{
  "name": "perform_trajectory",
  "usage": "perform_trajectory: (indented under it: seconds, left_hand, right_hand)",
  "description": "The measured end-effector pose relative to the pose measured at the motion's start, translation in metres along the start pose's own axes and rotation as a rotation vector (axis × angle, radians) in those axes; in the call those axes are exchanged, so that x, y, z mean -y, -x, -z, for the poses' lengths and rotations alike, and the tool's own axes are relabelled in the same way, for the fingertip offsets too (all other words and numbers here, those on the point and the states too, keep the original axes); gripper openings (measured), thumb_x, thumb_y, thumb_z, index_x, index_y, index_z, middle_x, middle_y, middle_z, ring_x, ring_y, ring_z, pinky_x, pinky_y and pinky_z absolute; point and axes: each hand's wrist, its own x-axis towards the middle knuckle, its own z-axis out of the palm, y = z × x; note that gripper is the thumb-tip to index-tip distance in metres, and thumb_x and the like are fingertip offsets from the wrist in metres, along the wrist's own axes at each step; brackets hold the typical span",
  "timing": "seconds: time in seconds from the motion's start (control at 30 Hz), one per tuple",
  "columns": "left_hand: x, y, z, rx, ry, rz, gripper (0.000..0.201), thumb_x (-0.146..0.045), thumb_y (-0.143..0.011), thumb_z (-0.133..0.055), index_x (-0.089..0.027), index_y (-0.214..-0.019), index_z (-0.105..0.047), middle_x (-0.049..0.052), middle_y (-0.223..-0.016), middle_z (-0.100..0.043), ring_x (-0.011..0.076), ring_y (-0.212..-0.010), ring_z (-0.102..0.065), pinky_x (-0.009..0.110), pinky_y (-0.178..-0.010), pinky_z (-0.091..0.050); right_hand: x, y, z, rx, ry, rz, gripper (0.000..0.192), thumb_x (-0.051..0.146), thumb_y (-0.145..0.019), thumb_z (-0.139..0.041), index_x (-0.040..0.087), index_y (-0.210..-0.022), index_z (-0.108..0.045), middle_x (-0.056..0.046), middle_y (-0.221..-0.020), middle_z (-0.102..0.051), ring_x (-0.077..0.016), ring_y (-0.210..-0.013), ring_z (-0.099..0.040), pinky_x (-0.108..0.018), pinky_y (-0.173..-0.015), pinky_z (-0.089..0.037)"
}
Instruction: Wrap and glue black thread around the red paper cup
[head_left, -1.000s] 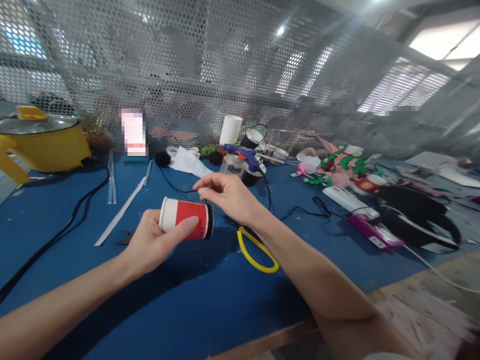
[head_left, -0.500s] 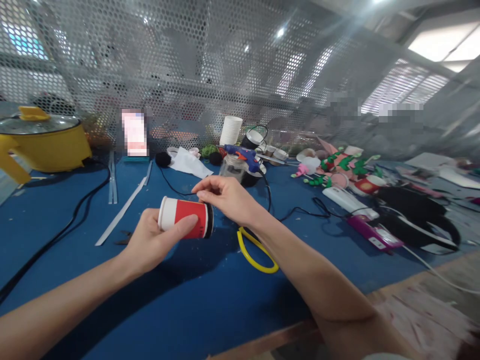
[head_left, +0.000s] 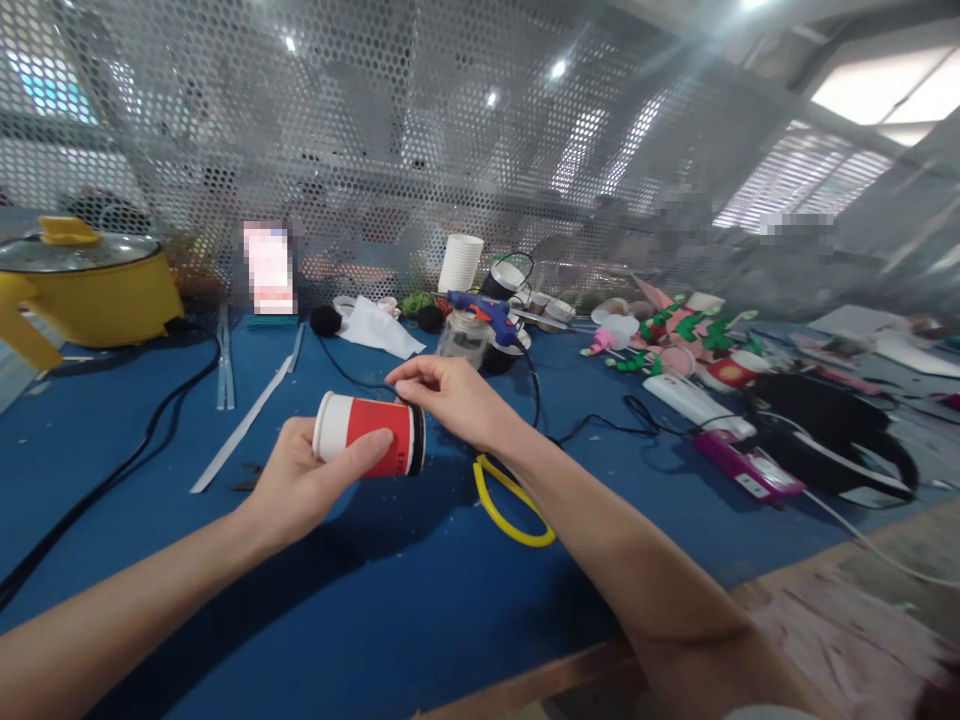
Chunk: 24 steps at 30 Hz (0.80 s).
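We can read no word, brand or number here. On the white paper cup with a red sleeve and black end band (head_left: 367, 418), we make out small dark characters (head_left: 401, 461), too tiny to decipher. The upright phone with a pink-and-white screen (head_left: 270, 268) shows us only coarse blurred blocks.

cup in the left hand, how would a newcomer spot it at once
Over the blue table, find the left hand. Its grip holds the cup sideways, white at left, red in the middle. A black band rings its right end and, unlike the red cup farther right, it is held off the table.
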Motion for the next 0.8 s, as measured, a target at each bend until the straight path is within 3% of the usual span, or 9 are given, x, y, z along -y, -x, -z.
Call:
perform_trajectory:
  seconds: [0.13, 0.33, 0.43, 0.63, 0.8]
  left_hand:
    - [0.000, 0.002, 0.002, -0.006, -0.230, -0.196, 0.018, -0.029, -0.068, -0.059, -0.014, -0.058, -0.060, -0.004, -0.045, -0.046, 0.0057, -0.040, -0.037, 0.016, -0.036, -0.031]
    - [0.001, 0.001, 0.003, -0.059, -0.332, -0.331, 0.011, -0.024, -0.070, -0.056, -0.015, -0.068, -0.063, -0.002, -0.052, -0.056, 0.0081, -0.046, -0.045, 0.017, -0.044, -0.037]
    - [0.002, 0.000, 0.004, -0.028, -0.325, -0.354, 0.010, -0.022, -0.069, -0.057, -0.015, -0.071, -0.063, -0.001, -0.056, -0.059, 0.0095, -0.049, -0.049, 0.019, -0.048, -0.041]
    - [0.005, 0.000, 0.005, -0.043, -0.335, -0.325, 0.010, -0.023, -0.070, -0.056, -0.015, -0.070, -0.062, -0.001, -0.054, -0.057, 0.0096, -0.049, -0.048, 0.019, -0.048, -0.040]
    - [0.006, 0.000, 0.004, -0.036, -0.310, -0.298, 0.010, -0.024, -0.067, -0.059, -0.016, -0.064, -0.062, -0.003, -0.048, -0.052, 0.0074, -0.042, -0.041, 0.017, -0.041, -0.036]
  right_hand:
    - [0.007, 0.003, 0.010, -0.123, 0.151, 0.042, 0.019, 0.026, -0.080, -0.045, 0.014, -0.070, -0.056, -0.003, -0.066, -0.059, -0.0118, -0.063, -0.054, -0.027, -0.063, -0.041]
    - [0.023, 0.024, 0.020, 0.080, -0.151, -0.116, 0.033, 0.040, -0.081, -0.041, 0.014, -0.063, -0.052, 0.000, -0.058, -0.052, -0.0075, -0.054, -0.048, -0.021, -0.052, -0.037]
    - [0.021, 0.033, 0.017, 0.117, -0.305, -0.124, 0.029, 0.038, -0.080, -0.044, 0.014, -0.064, -0.051, 0.001, -0.061, -0.052, -0.0074, -0.057, -0.047, -0.022, -0.054, -0.037]
    - [0.012, 0.043, 0.010, 0.027, -0.652, -0.207, 0.012, 0.022, -0.067, -0.059, 0.017, -0.072, -0.049, 0.006, -0.056, -0.047, -0.0059, -0.052, -0.043, -0.020, -0.050, -0.033]
    - [0.010, 0.046, 0.007, 0.041, -0.537, -0.188, 0.013, 0.026, -0.068, -0.058, 0.016, -0.076, -0.055, 0.001, -0.071, -0.053, -0.0080, -0.063, -0.048, -0.022, -0.056, -0.036]
